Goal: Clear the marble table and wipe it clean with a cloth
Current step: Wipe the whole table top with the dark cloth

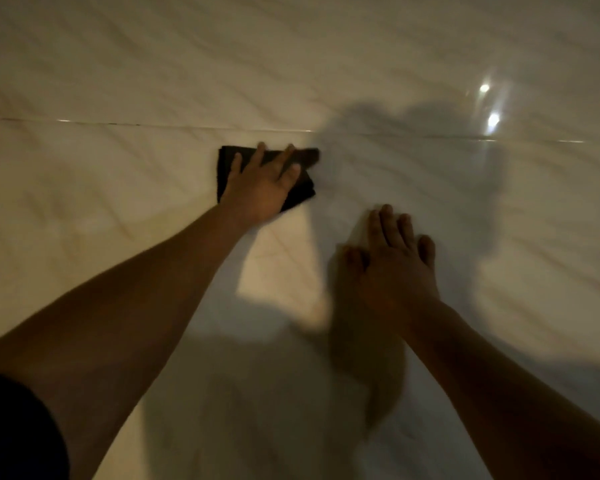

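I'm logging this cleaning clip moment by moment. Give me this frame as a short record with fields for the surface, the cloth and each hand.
surface: marble table, glossy, with a seam running across it and light glints at the right
cloth: dark cloth, lying flat on the marble just below the seam
left hand: fingers straight, pressing down on the cloth
right hand: flat on bare marble, apart from the cloth
image quality: dim and motion-blurred

No readable text, label, brand, number or sign shows anywhere.
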